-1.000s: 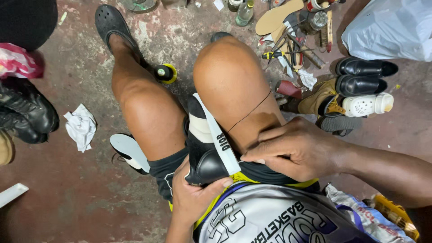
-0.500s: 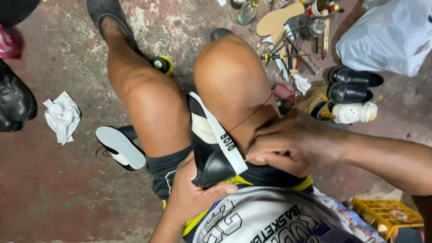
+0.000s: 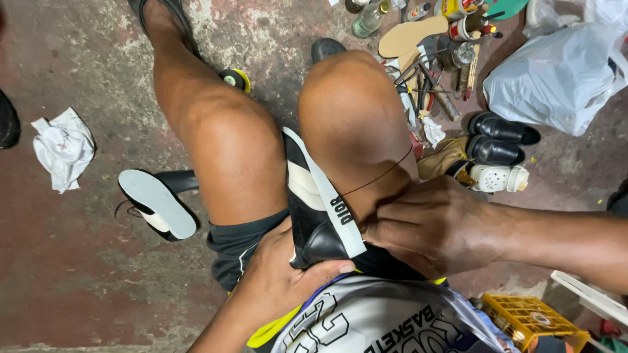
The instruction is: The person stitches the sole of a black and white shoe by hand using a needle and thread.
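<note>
Head view shows me the black leather shoe with a cream panel and white strap [image 3: 314, 209] wedged upright between my knees. My left hand [image 3: 278, 281] cups its heel from below, thumb pressed against the leather. My right hand [image 3: 432, 225] sits just beside it, fingers pinched on a thin dark thread [image 3: 379, 175] drawn taut over the knee.
</note>
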